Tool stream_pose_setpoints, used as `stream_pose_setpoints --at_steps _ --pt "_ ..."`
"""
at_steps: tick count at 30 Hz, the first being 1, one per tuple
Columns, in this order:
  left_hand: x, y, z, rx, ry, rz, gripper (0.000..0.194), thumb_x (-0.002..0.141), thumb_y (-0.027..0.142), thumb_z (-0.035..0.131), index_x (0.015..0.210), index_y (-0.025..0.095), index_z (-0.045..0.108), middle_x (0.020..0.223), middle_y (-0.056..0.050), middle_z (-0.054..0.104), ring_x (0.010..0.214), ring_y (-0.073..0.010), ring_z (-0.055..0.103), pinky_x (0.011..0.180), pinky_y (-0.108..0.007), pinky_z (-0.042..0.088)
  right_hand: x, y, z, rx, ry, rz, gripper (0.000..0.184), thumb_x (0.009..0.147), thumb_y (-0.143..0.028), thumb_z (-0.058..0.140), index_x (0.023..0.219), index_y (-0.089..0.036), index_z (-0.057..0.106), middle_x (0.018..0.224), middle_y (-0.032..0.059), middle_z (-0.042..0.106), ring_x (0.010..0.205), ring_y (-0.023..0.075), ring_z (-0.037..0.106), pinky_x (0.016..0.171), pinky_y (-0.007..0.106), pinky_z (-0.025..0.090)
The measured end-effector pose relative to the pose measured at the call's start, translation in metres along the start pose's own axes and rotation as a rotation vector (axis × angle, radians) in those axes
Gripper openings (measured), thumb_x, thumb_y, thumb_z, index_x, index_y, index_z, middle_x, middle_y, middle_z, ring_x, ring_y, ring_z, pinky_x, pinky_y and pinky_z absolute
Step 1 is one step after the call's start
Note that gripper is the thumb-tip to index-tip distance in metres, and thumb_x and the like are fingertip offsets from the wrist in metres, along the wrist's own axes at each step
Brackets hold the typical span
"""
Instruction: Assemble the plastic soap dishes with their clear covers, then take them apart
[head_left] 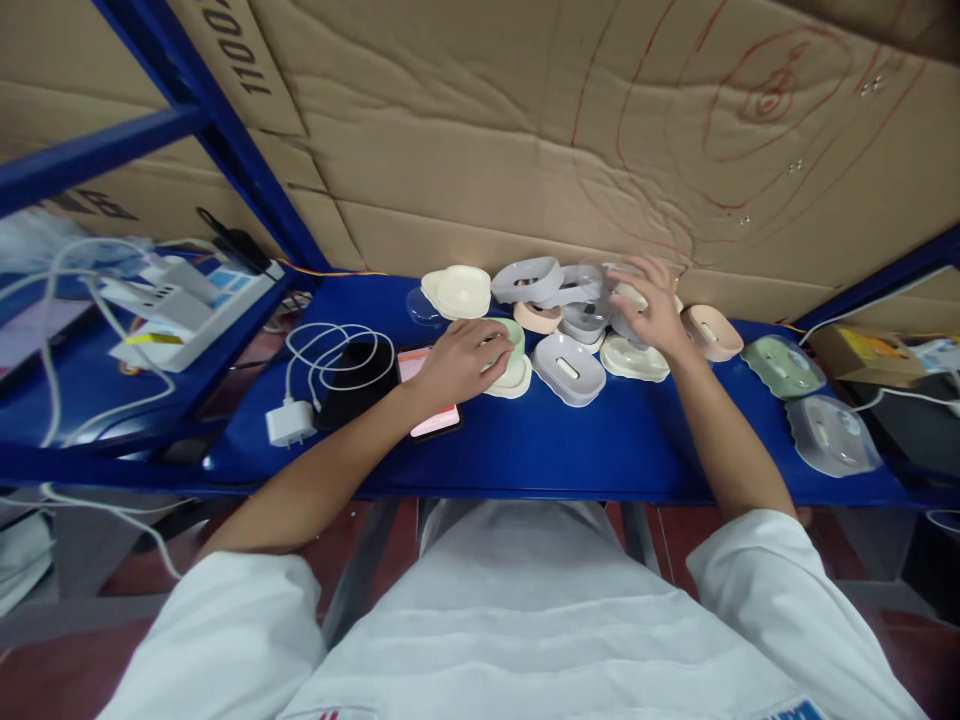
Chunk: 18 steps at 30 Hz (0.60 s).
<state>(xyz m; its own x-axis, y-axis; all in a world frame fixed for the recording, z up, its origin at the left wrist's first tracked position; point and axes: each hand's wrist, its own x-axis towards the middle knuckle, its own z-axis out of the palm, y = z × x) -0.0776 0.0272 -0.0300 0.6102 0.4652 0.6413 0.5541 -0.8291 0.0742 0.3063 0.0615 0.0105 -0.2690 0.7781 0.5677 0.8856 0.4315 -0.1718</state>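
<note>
My left hand point(466, 362) is curled at the edge of a light green soap dish point(516, 338), its fingers partly hiding it; a cream dish part point(511, 384) lies just under. My right hand point(649, 302) reaches into the back of the pile with fingers spread, close to a clear lid point(613, 272) and above a cream dish point(634, 358). Between the hands lies a grey soap dish tray point(568, 370) with a slot in its middle. Behind it are grey rings point(528, 280) and a peach piece point(537, 318).
Cream trays point(463, 292) sit at the back left. A phone point(438, 422), black pouch point(360, 376) and white charger point(291, 424) with looped cable are on the left. Peach point(712, 334), green point(783, 366) and grey lidded point(831, 436) dishes lie right. A cardboard wall point(480, 150) rises behind.
</note>
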Motion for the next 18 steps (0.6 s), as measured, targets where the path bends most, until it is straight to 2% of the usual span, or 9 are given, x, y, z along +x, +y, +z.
stream_pose_setpoints --at_steps 2,5,8,10,14,16,18 --pt "0.000 0.001 0.000 0.021 0.004 0.021 0.021 0.109 0.023 0.055 0.106 0.020 0.075 0.116 -0.011 0.079 0.105 -0.0268 0.076 0.096 -0.044 0.059 0.007 0.003 0.001 -0.028 -0.034 0.052 0.046 0.109 -0.053 0.055 0.144 -0.027 0.071 0.172 0.0110 0.048 0.162 0.0348 0.034 0.131 0.064 0.023" --pt "0.000 0.003 0.000 0.024 0.001 0.054 0.022 0.109 0.022 0.055 0.103 0.019 0.076 0.113 -0.011 0.079 0.103 -0.0264 0.076 0.093 -0.042 0.059 0.001 0.008 -0.007 -0.103 0.042 0.142 0.051 0.107 -0.053 0.058 0.152 -0.030 0.065 0.176 0.0112 0.042 0.163 0.0359 0.033 0.130 0.064 0.024" --pt "-0.001 0.004 0.000 0.019 -0.040 0.069 0.022 0.108 0.021 0.056 0.100 0.020 0.076 0.115 -0.011 0.078 0.107 -0.0271 0.076 0.091 -0.042 0.059 -0.024 0.019 -0.020 -0.200 0.092 0.222 0.048 0.109 -0.051 0.050 0.149 -0.031 0.066 0.172 0.0110 0.047 0.159 0.0338 0.039 0.128 0.059 0.029" --pt "-0.002 0.005 0.001 0.021 -0.058 0.075 0.023 0.108 0.021 0.055 0.099 0.020 0.077 0.117 -0.011 0.078 0.109 -0.0274 0.076 0.091 -0.042 0.058 -0.045 0.035 -0.027 -0.268 0.092 0.364 0.048 0.110 -0.046 0.040 0.144 -0.027 0.068 0.164 0.0136 0.056 0.153 0.0330 0.047 0.125 0.056 0.034" --pt "-0.003 0.005 0.003 -0.014 -0.073 0.050 0.023 0.107 0.022 0.056 0.099 0.022 0.078 0.118 -0.010 0.078 0.109 -0.0276 0.075 0.093 -0.044 0.059 -0.083 0.081 -0.028 -0.422 -0.073 0.686 0.053 0.107 -0.039 0.037 0.148 -0.018 0.064 0.150 0.0196 0.066 0.139 0.0347 0.059 0.114 0.053 0.045" --pt "-0.003 0.005 0.003 -0.034 -0.082 0.038 0.023 0.106 0.022 0.057 0.098 0.022 0.078 0.118 -0.010 0.078 0.109 -0.0277 0.075 0.093 -0.045 0.059 -0.094 0.102 -0.025 -0.490 -0.138 0.761 0.057 0.105 -0.042 0.040 0.148 -0.014 0.063 0.149 0.0243 0.066 0.136 0.0391 0.060 0.112 0.058 0.046" --pt "-0.003 0.005 0.002 -0.026 -0.083 0.042 0.023 0.106 0.022 0.057 0.098 0.022 0.078 0.117 -0.011 0.078 0.106 -0.0275 0.075 0.092 -0.044 0.059 -0.101 0.116 -0.023 -0.524 -0.161 0.776 0.058 0.104 -0.042 0.039 0.144 -0.008 0.065 0.142 0.0296 0.068 0.132 0.0437 0.061 0.109 0.066 0.045"
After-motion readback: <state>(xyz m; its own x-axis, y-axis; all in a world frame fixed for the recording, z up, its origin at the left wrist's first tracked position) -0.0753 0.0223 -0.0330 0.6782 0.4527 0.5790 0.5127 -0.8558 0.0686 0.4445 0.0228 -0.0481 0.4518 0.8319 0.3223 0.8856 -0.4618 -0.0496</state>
